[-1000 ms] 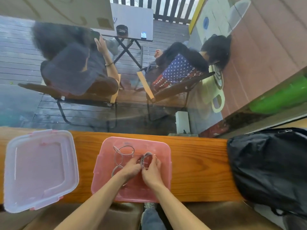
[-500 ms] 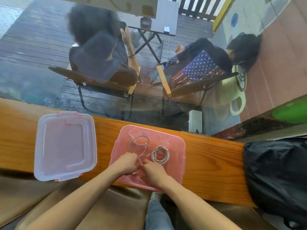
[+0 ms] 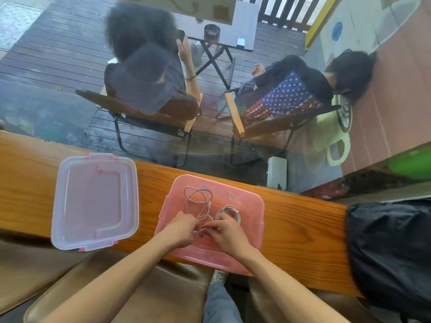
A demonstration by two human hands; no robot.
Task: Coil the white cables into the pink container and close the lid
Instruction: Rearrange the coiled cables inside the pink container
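Pinching the near end of the thin, loose white cable [image 3: 198,203] between both hands, my left hand [image 3: 180,229] and right hand [image 3: 227,231] each have a narrow grip on it low inside the translucent pink plastic container [image 3: 253,231] on the orange wooden worktop [image 3: 300,231]. It looks light, limp and springy, so I judge it best held at the plug end and wound into small loops like the tidy white coil [image 3: 229,212] lying just beside my right hand. The clear plastic lid [image 3: 93,201] lies apart to the left, not yet on.
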